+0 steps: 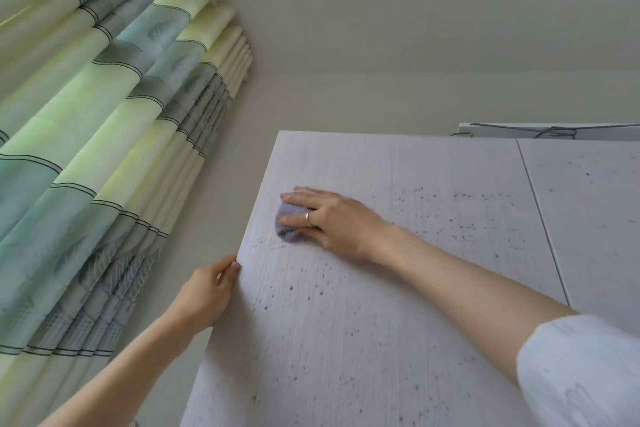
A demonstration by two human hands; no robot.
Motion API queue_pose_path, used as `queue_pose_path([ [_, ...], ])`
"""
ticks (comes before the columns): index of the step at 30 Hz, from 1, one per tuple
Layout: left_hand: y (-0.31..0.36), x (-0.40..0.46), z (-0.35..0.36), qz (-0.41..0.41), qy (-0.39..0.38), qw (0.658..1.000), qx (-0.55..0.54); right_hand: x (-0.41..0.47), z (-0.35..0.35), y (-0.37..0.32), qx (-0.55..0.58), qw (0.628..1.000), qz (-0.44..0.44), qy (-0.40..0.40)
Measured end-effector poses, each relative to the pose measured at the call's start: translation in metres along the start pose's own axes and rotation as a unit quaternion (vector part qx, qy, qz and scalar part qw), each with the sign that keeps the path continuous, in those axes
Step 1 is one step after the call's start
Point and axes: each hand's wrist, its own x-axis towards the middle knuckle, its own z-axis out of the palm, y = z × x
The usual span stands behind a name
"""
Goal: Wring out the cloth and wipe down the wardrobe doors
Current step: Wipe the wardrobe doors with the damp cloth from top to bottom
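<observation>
Beside striped curtain [104, 149], left hand [204, 295] gripping door [346, 340] edge, right hand [325, 218] flat on cloth [287, 218].

Bare wall [346, 107] leaves open room above the wardrobe door [346, 322]; the curtain [97, 156] crowds its left edge, wire [540, 130] lies on top at the right.

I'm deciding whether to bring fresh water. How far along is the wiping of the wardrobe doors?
Wringing looks finished. In hand: the right hand presses the cloth near the top of the left door, whose edge the left hand grips. Left: that door's speckled lower area and the right door.
</observation>
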Motion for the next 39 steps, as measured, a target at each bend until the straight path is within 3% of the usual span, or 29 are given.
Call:
queue_pose_path([
  [3,-0.002,0.001,0.002,0.001,0.007,1.000,0.012,-0.011,-0.028,0.037,-0.018,0.995,0.094,0.043],
  [6,-0.003,0.003,0.004,0.002,0.016,1.000,0.025,-0.019,-0.038,0.071,-0.068,0.940,0.298,0.151],
  [7,-0.003,0.003,0.004,0.001,0.019,0.999,0.030,-0.018,-0.035,0.069,-0.077,0.929,0.323,0.165],
  [8,-0.002,0.003,0.005,0.000,0.022,0.999,0.031,-0.018,-0.028,0.063,-0.077,0.938,0.298,0.162],
  [10,-0.003,0.004,0.004,-0.003,0.030,0.999,0.033,-0.019,-0.009,0.037,-0.051,0.980,0.143,0.127],
  [12,-0.003,0.004,0.004,-0.006,0.032,0.999,0.033,-0.035,0.002,0.013,-0.029,0.998,0.000,0.057],
  [14,-0.004,0.002,0.006,-0.004,0.035,0.999,0.033,-0.049,-0.010,0.015,-0.032,0.999,-0.018,0.025],
  [17,-0.003,-0.001,0.009,0.005,0.047,0.999,0.024,-0.061,-0.046,0.056,-0.051,0.985,0.148,0.069],
  [19,-0.002,0.000,0.010,0.002,0.053,0.998,0.019,-0.068,-0.062,0.086,-0.090,0.941,0.306,0.117],
  [21,-0.002,0.001,0.011,-0.003,0.058,0.998,0.024,-0.068,-0.061,0.093,-0.100,0.897,0.402,0.154],
  [22,-0.002,0.001,0.011,-0.006,0.060,0.998,0.027,-0.064,-0.053,0.090,-0.114,0.897,0.395,0.164],
  [24,-0.002,0.001,0.011,-0.009,0.061,0.998,0.028,-0.060,-0.036,0.077,-0.121,0.938,0.281,0.162],
  [26,-0.001,-0.001,0.012,-0.008,0.063,0.998,0.026,-0.066,-0.022,0.055,-0.085,0.985,0.104,0.106],
  [28,0.000,-0.002,0.011,-0.003,0.066,0.997,0.030,-0.079,-0.026,0.044,-0.088,0.996,0.007,0.031],
  [29,0.000,-0.003,0.011,-0.003,0.065,0.997,0.035,-0.084,-0.034,0.050,-0.093,0.995,0.014,0.026],
  [31,0.002,-0.004,0.011,-0.001,0.060,0.997,0.045,-0.095,-0.055,0.068,-0.101,0.985,0.130,0.057],
  [33,0.003,-0.005,0.011,0.001,0.061,0.997,0.050,-0.105,-0.071,0.093,-0.105,0.945,0.286,0.116],
  [35,0.005,-0.006,0.011,0.000,0.067,0.997,0.045,-0.109,-0.074,0.098,-0.108,0.902,0.385,0.163],
  [37,0.005,-0.007,0.012,-0.004,0.069,0.997,0.044,-0.110,-0.062,0.082,-0.131,0.915,0.349,0.153],
  [39,0.006,-0.008,0.013,-0.004,0.073,0.996,0.042,-0.116,-0.048,0.065,-0.153,0.963,0.177,0.136],
])
